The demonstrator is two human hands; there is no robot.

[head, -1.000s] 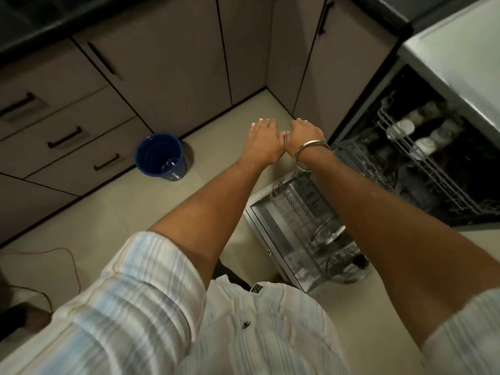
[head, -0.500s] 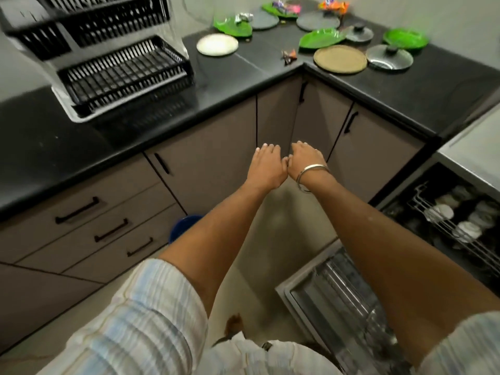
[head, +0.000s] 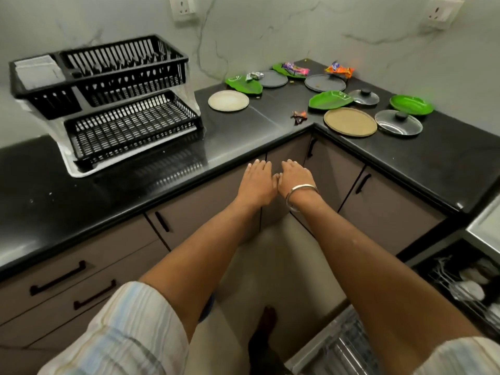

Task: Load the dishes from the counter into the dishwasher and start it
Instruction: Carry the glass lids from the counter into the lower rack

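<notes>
Two hands are extended forward, side by side, palms down, above the floor in front of the corner cupboards. Left hand [head: 257,182]: fingers straight, holding nothing. Right hand [head: 293,176]: fingers straight, holding nothing; a metal bangle [head: 300,192] sits on its wrist. Plates and two glass lids lie on the black desk [head: 162,169], among them a cream plate [head: 228,100], a tan plate [head: 350,122] and a green plate [head: 411,104]. The dishwasher [head: 470,288] stands open at lower right.

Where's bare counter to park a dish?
Bare: black counter between the black two-tier dish rack and the round cream plate; also right of the glass lid. Crowded: back corner around the green leaf-shaped plates.
</notes>
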